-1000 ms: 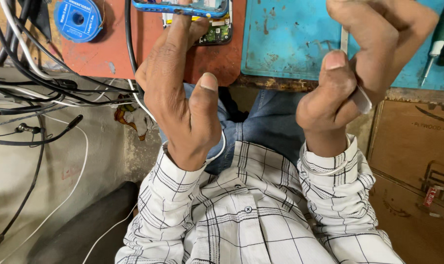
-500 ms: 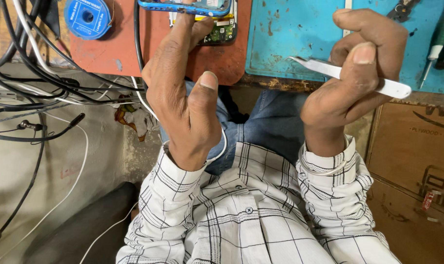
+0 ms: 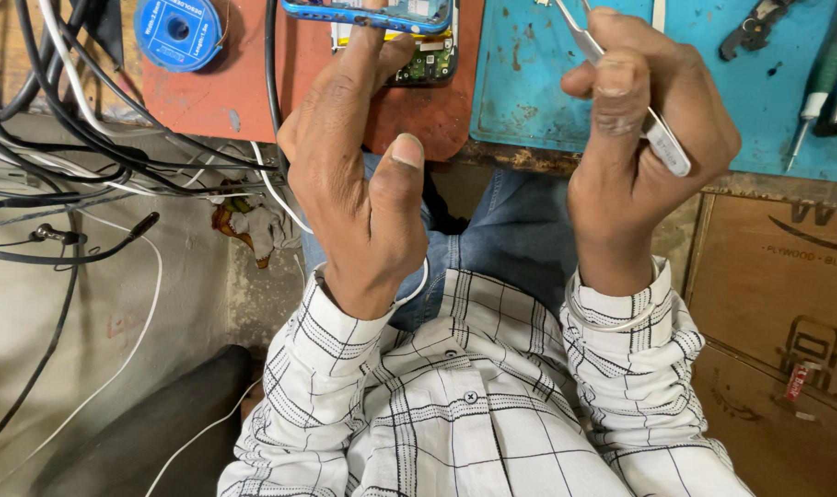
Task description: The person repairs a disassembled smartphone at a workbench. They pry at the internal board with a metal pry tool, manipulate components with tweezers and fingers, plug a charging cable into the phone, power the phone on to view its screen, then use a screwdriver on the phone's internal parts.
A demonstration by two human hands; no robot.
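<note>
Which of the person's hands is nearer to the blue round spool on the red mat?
Left. The left hand reaches up just right of the blue spool; the right hand, gripping tweezers, sits far across over the blue mat.

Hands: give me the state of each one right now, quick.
Left hand: open, fingertips resting on the blue-edged phone, not gripping it.
Right hand: closed, holding metal tweezers.

Blue solder-wick spool [image 3: 177,32], black cables [image 3: 59,156], screwdrivers [image 3: 828,78].
</note>
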